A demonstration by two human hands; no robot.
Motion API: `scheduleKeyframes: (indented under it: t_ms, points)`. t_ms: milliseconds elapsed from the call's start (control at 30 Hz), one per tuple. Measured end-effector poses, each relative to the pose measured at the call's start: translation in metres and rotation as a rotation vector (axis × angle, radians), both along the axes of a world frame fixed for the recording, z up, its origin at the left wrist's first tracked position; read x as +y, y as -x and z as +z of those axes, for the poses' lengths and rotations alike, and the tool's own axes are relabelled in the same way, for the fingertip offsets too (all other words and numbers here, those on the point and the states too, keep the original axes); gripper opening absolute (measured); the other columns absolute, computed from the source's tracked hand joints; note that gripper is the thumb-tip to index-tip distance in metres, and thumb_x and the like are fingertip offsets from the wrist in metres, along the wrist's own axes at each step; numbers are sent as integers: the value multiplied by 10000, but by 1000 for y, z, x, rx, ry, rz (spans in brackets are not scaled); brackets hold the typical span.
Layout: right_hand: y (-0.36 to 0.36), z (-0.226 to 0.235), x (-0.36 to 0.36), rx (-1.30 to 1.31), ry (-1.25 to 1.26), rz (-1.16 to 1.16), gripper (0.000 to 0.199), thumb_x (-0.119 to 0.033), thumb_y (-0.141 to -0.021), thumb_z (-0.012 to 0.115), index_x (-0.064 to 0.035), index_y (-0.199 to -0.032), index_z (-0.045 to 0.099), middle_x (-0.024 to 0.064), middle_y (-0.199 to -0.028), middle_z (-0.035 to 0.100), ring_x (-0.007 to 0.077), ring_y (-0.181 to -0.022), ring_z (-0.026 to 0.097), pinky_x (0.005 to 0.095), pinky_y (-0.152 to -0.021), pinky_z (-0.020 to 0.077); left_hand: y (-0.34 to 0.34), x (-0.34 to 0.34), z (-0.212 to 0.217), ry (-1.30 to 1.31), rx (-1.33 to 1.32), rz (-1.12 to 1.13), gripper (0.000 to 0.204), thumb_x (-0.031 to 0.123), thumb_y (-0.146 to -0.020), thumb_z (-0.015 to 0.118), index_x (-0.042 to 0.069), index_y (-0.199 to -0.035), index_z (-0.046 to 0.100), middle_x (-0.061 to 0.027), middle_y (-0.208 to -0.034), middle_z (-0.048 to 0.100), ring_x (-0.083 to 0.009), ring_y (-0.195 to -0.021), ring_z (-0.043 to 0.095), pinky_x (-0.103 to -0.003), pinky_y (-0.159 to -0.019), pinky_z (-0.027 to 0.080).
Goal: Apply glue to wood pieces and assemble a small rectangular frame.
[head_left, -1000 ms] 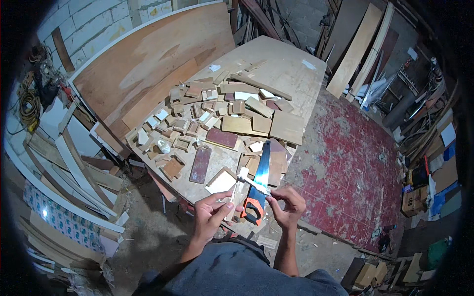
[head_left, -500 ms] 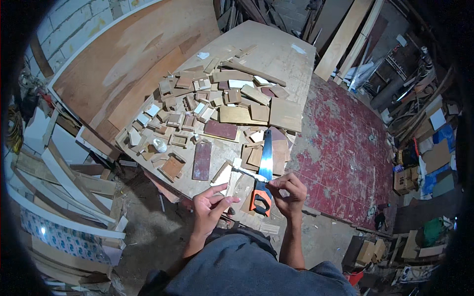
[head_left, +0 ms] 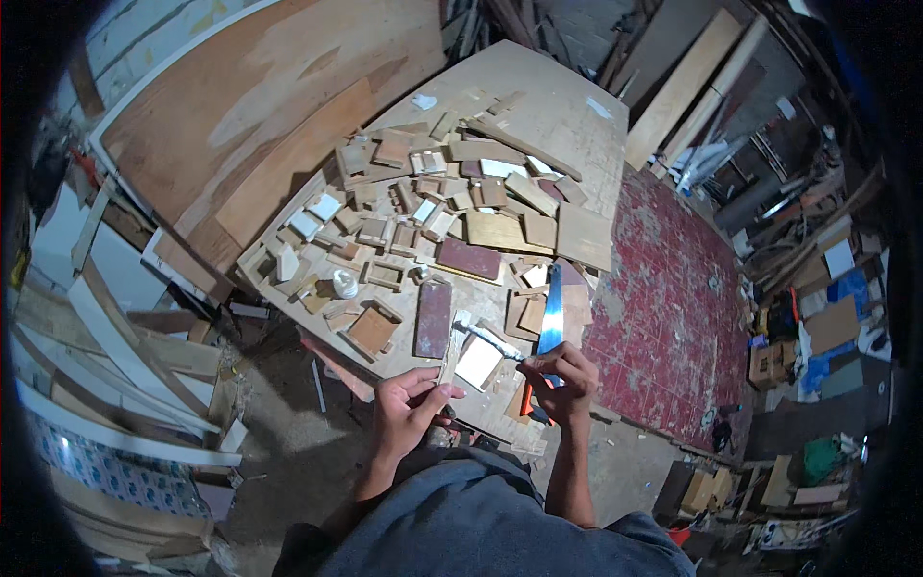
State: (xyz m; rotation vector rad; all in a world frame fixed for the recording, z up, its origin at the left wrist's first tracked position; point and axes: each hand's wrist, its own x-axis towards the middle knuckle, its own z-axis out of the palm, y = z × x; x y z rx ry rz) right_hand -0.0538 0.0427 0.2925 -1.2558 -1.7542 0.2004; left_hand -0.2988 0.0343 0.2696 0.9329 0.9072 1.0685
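My left hand [head_left: 415, 409] pinches a thin pale wooden strip [head_left: 450, 358], held up over the near edge of the table. Between the fingertips of my right hand [head_left: 562, 383] is a slim stick coated in lumpy white stuff [head_left: 495, 341]. Its far tip meets the strip near the top, though contact is hard to confirm. Below the right hand lies a handsaw [head_left: 551, 322], its orange and black handle partly covered by that hand. A white-faced block [head_left: 478, 362] rests on the table under the stick, beside a dark reddish board [head_left: 433, 319].
Many wood offcuts and small wooden assemblies [head_left: 385, 275] crowd the worktable [head_left: 538, 91]. A round whitish object [head_left: 345, 284] sits among them. A large plywood panel [head_left: 260, 106] leans at left; red tiled floor [head_left: 673, 298] stretches to the right, with boards [head_left: 687, 91] beyond.
My view has turned slightly, so the table and its pieces sit farther right. Both hands keep their grips, and my right hand now covers more of the saw's handle.
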Motion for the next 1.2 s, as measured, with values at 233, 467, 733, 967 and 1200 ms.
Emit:
scheduleKeyframes:
  t_ms: [233,467,733,967,1200]
  points:
    - [53,10,30,58,41,125,195,-9,-654,859,-50,-766,705,44,-701,635,143,-624,634,276,-539,471,54,3,-14,23,-75,136,323,91,-926,645,-142,-1140,582,-184,-929,732,-112,-690,672,-221,-550,556]
    - [80,12,50,-7,60,194,170,3,-667,852,-58,-768,730,50,-715,660,130,-655,641,261,-542,463,72,7,-10,-18,-85,144,332,104,-928,649,-146,-1136,580,-189,-920,732,-99,-661,659,-223,-533,544]
    - [66,12,45,135,49,222,194,13,-643,861,-49,-772,730,47,-702,647,135,-635,632,263,-542,468,63,13,7,-63,-51,153,341,124,-933,657,-140,-1135,582,-171,-908,736,-76,-634,634,-215,-523,531]
    - [53,10,41,97,66,256,179,15,-652,852,-51,-751,718,56,-711,663,148,-667,657,259,-553,472,51,12,15,-119,-20,110,350,143,-943,651,-140,-1137,581,-166,-908,737,-65,-634,630,-203,-521,525]
    - [64,11,54,250,9,181,170,33,-654,842,-29,-765,730,74,-738,691,155,-681,669,263,-581,492,59,8,16,-143,35,139,306,117,-950,635,-121,-1138,592,-151,-913,739,-65,-659,637,-196,-533,531]
